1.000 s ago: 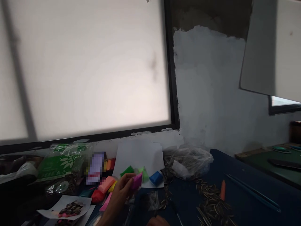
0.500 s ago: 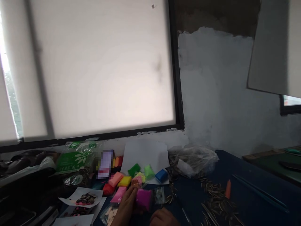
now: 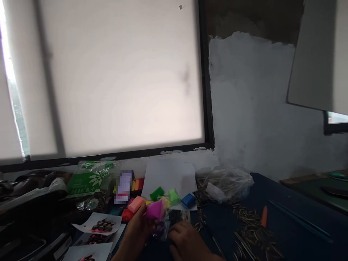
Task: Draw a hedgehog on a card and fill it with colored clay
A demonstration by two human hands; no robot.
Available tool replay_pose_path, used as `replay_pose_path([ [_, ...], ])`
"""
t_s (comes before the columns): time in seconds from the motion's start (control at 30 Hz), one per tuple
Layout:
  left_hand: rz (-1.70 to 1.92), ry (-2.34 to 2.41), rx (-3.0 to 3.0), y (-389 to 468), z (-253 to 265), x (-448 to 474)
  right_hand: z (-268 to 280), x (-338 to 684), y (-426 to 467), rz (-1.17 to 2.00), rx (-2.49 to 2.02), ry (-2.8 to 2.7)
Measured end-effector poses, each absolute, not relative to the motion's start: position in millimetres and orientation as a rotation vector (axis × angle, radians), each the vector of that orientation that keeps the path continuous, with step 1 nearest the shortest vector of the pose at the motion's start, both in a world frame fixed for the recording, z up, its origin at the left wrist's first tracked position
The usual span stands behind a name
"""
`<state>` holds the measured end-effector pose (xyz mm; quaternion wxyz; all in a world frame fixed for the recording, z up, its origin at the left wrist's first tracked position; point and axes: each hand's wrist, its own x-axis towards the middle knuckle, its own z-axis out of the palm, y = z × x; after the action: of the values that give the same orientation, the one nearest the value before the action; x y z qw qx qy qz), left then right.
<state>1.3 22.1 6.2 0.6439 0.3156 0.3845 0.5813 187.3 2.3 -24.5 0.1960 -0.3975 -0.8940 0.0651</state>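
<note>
My left hand (image 3: 138, 228) grips a magenta packet of soft modelling clay (image 3: 154, 210), lifted and tilted, with its clear wrapper (image 3: 161, 230) hanging below. My right hand (image 3: 189, 241) is close on the right, fingers curled at the wrapper's edge; whether they pinch it is hidden. Just beyond those fingers lies a small clear bag (image 3: 179, 216). Behind the hands are more clay packets: salmon (image 3: 136, 204), red (image 3: 127, 215), dark green (image 3: 157, 194), light green (image 3: 174, 196) and blue (image 3: 188, 200).
Striped sunflower seeds (image 3: 254, 232) are scattered at right, beside an orange crayon-like stick (image 3: 264, 216) and blue tweezers (image 3: 299, 220). Printed photo sheets (image 3: 114, 217) lie at left, near a green seed bag (image 3: 89, 181). A white sheet (image 3: 170, 177) leans against the wall.
My left hand has raised and tilted the magenta packet, moving it slightly left. My right hand has come up from the bottom edge toward its wrapper.
</note>
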Motion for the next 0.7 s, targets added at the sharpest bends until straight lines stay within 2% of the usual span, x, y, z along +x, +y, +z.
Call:
replay_pose_path([
  [0.13, 1.317, 0.855, 0.791, 18, 8, 6, -23, 183, 0, 0.351, -1.070, -2.496],
  [0.47, 1.156, 0.841, 0.977, 9, -14, 19, -9, 195, -6, 0.714, -1.113, -1.872],
  [0.6, 1.178, 1.000, 1.166, 8, -13, 22, -12, 193, -1, 0.899, -1.078, -1.773],
  [0.7, 1.190, 1.183, 1.432, 14, -1, 11, -12, 197, 7, 0.924, -1.085, -1.695],
])
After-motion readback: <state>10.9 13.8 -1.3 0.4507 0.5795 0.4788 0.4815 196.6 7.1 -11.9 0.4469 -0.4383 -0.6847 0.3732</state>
